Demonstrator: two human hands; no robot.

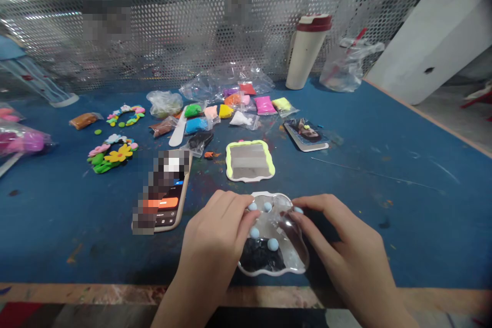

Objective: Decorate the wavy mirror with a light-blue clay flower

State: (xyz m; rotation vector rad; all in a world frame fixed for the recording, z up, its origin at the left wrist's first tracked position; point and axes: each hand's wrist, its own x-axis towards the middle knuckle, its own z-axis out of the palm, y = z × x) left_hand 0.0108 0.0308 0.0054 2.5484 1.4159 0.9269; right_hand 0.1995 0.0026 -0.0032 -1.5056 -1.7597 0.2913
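A small wavy-edged mirror (303, 268) with a white frame lies at the table's front, reflecting something dark. Several light blue clay balls (272, 244) rest on its surface. My left hand (217, 233) lies over the mirror's left side, its thumb and forefinger closed around a light blue clay ball (252, 207) at the upper left. At the upper right edge, my right hand (342, 246) pinches another ball (299, 210) between thumb and forefinger. Just beyond is a second mirror (250, 161), edged in yellow clay on three sides.
Left of the mirrors lies a phone (165, 197). Bags of coloured clay (197, 124) and a white spatula (178, 130) are behind. Two flower-decorated rings (111, 154) sit at left. A tumbler (308, 51), a plastic bag (342, 69) and a card-like item (306, 134) are right.
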